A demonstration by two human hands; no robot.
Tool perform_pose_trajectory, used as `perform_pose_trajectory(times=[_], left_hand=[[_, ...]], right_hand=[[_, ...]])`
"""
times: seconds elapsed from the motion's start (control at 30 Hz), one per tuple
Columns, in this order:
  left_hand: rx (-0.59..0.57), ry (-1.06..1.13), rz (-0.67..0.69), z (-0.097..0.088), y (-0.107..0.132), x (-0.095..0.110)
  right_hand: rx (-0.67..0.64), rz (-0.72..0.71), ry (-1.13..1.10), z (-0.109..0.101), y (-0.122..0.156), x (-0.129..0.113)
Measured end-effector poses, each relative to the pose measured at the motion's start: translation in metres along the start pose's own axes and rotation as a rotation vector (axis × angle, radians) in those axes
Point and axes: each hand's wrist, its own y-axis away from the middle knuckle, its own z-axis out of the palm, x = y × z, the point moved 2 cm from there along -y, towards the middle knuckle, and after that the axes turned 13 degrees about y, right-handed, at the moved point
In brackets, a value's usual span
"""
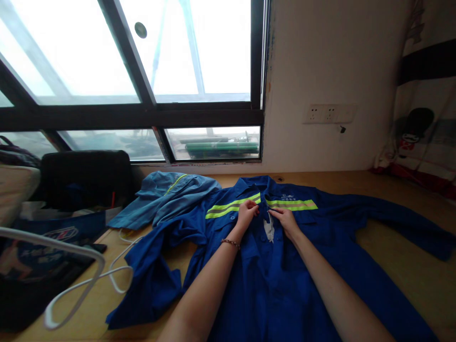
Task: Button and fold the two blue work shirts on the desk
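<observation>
A dark blue work jacket with a yellow-green reflective stripe lies front up on a wooden table. My left hand pinches the left edge of its front opening near the chest. A beaded bracelet is on that wrist. My right hand pinches the right edge of the opening, close to the left hand. A white label shows in the gap between the two edges. The jacket's sleeves spread out to both sides.
A lighter blue garment lies bunched at the jacket's left. A white clothes hanger rests at the table's left edge. A black bag and dark items sit at far left. Wall sockets are on the wall behind.
</observation>
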Motion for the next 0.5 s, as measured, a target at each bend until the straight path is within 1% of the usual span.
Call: perform_pose_trajectory(times=[0.07, 0.13, 0.27, 0.33, 0.4, 0.5], left_hand=[[0.004, 0.011, -0.017, 0.000, -0.001, -0.001], [-0.001, 0.041, -0.065, -0.001, -0.001, -0.002], [-0.055, 0.221, -0.263, -0.006, -0.002, -0.002], [-0.070, 0.316, -0.325, -0.009, -0.002, 0.000], [-0.084, 0.387, -0.357, -0.011, -0.001, 0.003], [-0.116, 0.442, -0.390, -0.011, 0.000, 0.003]], right_hand=[[-0.019, 0.018, -0.022, -0.001, -0.001, -0.001], [-0.061, 0.052, -0.092, -0.003, -0.003, -0.003], [-0.162, 0.140, -0.286, -0.003, -0.008, -0.008], [-0.203, 0.180, -0.305, 0.000, -0.012, -0.010], [-0.246, 0.211, -0.294, 0.004, -0.016, -0.010], [-0.280, 0.210, -0.291, 0.011, -0.019, -0.008]])
